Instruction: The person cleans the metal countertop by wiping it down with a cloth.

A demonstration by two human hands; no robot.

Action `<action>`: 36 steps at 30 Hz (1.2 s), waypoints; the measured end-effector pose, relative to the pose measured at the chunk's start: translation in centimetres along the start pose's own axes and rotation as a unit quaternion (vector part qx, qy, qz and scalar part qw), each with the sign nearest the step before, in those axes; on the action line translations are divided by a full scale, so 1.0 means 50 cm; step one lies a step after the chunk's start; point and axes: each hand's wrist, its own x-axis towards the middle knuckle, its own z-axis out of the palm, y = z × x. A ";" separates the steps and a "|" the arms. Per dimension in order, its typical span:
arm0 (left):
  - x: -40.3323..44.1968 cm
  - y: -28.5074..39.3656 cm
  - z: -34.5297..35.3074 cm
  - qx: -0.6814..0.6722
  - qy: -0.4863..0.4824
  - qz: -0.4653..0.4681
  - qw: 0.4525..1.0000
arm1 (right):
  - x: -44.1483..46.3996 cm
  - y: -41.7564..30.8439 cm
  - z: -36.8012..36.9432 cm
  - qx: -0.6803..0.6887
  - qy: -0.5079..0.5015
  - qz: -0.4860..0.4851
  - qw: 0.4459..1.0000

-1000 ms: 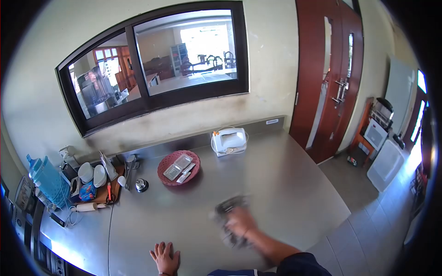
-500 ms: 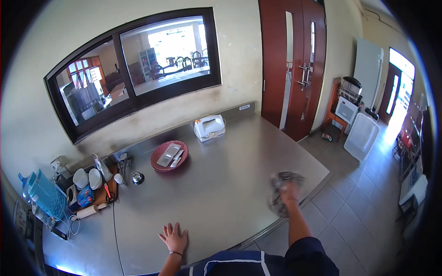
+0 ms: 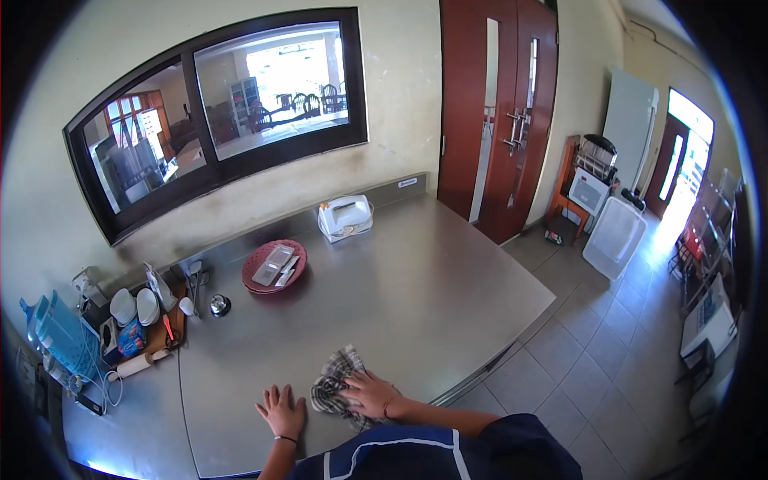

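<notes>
On the steel tabletop (image 3: 416, 304), a crumpled black-and-white checked cloth (image 3: 332, 384) lies under my right hand (image 3: 372, 394). My right fingers press onto the cloth and hold it against the metal, near the front edge. Just left of the cloth, my left hand (image 3: 283, 416) rests flat with its fingers spread, holding nothing. A dark band circles my left wrist.
Toward the back stand a pink basket (image 3: 253, 282) holding clear plastic boxes, a white hand-mixer-like appliance (image 3: 346, 218) and a small silver bell (image 3: 220, 305). Bowls (image 3: 148, 306), a rolling pin (image 3: 134, 366) and a blue plastic container (image 3: 68, 332) crowd the left end.
My right hand has swept the checked cloth from the table's right end leftward, close to my left hand. My left hand stays flat on the tabletop. The view has shifted slightly.
</notes>
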 end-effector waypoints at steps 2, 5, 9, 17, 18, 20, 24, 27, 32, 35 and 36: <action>-0.001 0.004 -0.001 0.002 0.004 -0.003 1.000 | 0.001 0.048 -0.048 -0.006 -0.010 0.028 1.000; -0.007 0.013 -0.006 0.000 0.010 -0.009 1.000 | -0.049 0.243 -0.137 -0.015 0.009 0.225 0.974; -0.003 0.015 -0.003 -0.003 0.017 -0.018 1.000 | -0.263 0.523 -0.264 -0.177 0.176 0.522 0.816; 0.008 0.038 -0.008 -0.010 0.038 -0.044 0.998 | -0.122 0.564 -0.299 -0.151 0.087 0.621 0.764; 0.009 0.039 -0.009 -0.009 0.037 -0.046 0.998 | -0.077 0.574 -0.224 -0.153 0.088 0.540 0.823; 0.011 0.041 -0.011 -0.008 0.035 -0.050 0.998 | 0.064 0.423 -0.169 -0.070 0.064 0.354 0.930; 0.008 0.049 -0.019 -0.016 0.034 -0.056 0.998 | 0.215 0.237 0.028 0.043 0.031 -0.053 0.997; 0.009 0.048 -0.020 -0.015 0.042 -0.055 0.997 | 0.289 0.206 0.067 0.060 -0.003 -0.149 0.987; 0.008 0.043 -0.014 -0.020 0.047 -0.055 0.997 | 0.392 0.388 0.031 0.030 -0.015 0.035 0.999; 0.013 0.043 -0.017 -0.023 0.047 -0.056 0.997 | 0.348 0.583 -0.041 -0.046 0.055 0.246 0.967; 0.012 0.043 -0.018 -0.023 0.045 -0.056 0.997 | 0.319 0.615 -0.116 -0.080 0.016 0.314 0.946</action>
